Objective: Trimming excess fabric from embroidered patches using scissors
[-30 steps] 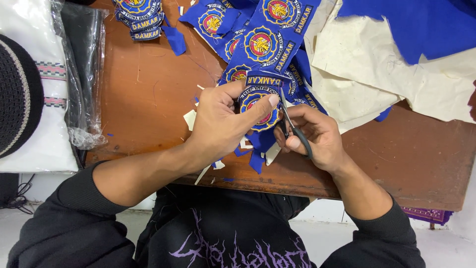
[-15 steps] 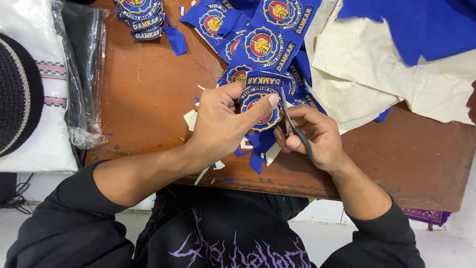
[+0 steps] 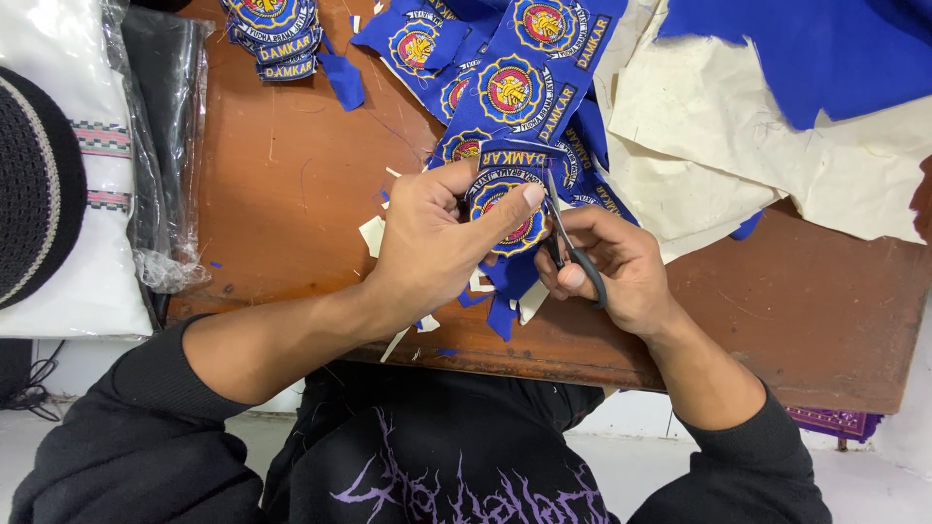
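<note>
The left hand (image 3: 432,243) pinches a round embroidered patch (image 3: 505,209) between thumb and fingers, just above the near edge of the wooden tabletop (image 3: 291,184). The right hand (image 3: 612,267) is closed around black scissors (image 3: 568,243), their blades at the patch's right edge. Blue scraps (image 3: 500,311) lie beneath; uncut patches (image 3: 515,87) and cream cloth (image 3: 718,136) lie beyond.

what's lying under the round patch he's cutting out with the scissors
Under the round patch, held by the left hand, lie blue fabric scraps and white backing bits on the wooden table. The hands cover whatever lies directly beneath.
</note>
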